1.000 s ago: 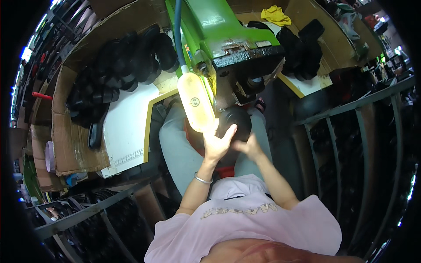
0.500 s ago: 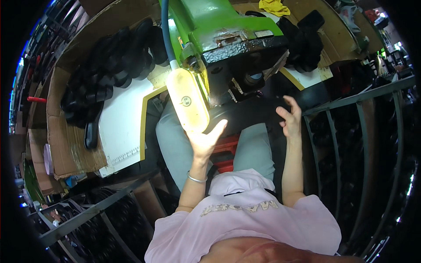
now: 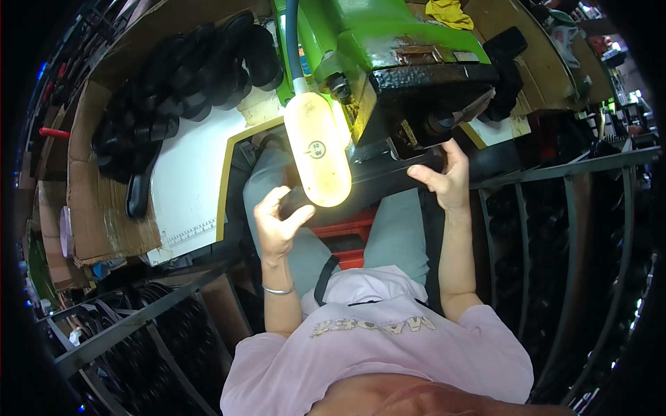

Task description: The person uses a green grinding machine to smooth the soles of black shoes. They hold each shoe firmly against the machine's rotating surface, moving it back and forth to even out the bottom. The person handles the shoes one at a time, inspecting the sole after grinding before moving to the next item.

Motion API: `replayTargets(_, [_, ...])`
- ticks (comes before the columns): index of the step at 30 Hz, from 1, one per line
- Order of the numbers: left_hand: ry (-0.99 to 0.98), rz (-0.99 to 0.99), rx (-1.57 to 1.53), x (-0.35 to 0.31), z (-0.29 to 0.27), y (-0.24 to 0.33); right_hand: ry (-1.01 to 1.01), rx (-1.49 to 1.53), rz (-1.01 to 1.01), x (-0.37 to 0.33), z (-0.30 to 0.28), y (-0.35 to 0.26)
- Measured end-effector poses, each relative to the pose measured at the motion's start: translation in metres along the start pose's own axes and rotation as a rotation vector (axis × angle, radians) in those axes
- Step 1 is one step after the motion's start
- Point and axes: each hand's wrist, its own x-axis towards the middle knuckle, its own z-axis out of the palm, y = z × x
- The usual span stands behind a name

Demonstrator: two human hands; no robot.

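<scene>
My left hand (image 3: 276, 225) is left of the hanging lamp, thumb and fingers closed about a small dark piece (image 3: 295, 200) whose far side vanishes behind the lamp; its exact kind is unclear. A bracelet circles that wrist. On the other side, my right hand (image 3: 447, 179) reaches up under the head of a green press-like machine (image 3: 423, 69). Its thumb stands apart from the raised fingers, and the fingertips are near a black cylindrical part (image 3: 438, 125). Dark surfaces between the hands blend together, so anything held there cannot be told apart.
A lit oblong lamp (image 3: 318, 149) on a blue-grey hose hangs between my hands. Left is a cardboard-walled white table (image 3: 191, 187) with piled black sole-like pieces (image 3: 187, 76). A yellow cloth (image 3: 449, 12) lies behind. Metal rails (image 3: 569, 165) flank me; a red stool (image 3: 350, 229) is below.
My left hand has moved left from beneath the lamp and now closes on a dark piece. The right hand has shifted slightly toward the machine. The view has shifted, carrying lamp and machine rightward.
</scene>
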Motion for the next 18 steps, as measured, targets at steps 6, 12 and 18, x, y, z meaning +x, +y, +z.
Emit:
replayTargets(6, [-0.023, -0.14, -0.207, -0.011, -0.052, -0.016, -0.033, -0.042, -0.178, -0.003, 0.039, 0.013])
replayTargets(12, [-0.016, -0.135, -0.192, -0.012, -0.026, -0.021, -0.049, 0.103, 0.0, -0.014, 0.009, 0.016])
replayTargets(18, [0.024, 0.08, -0.015, 0.001, 0.089, -0.007, 0.203, 0.303, -0.064, 0.002, -0.08, 0.031])
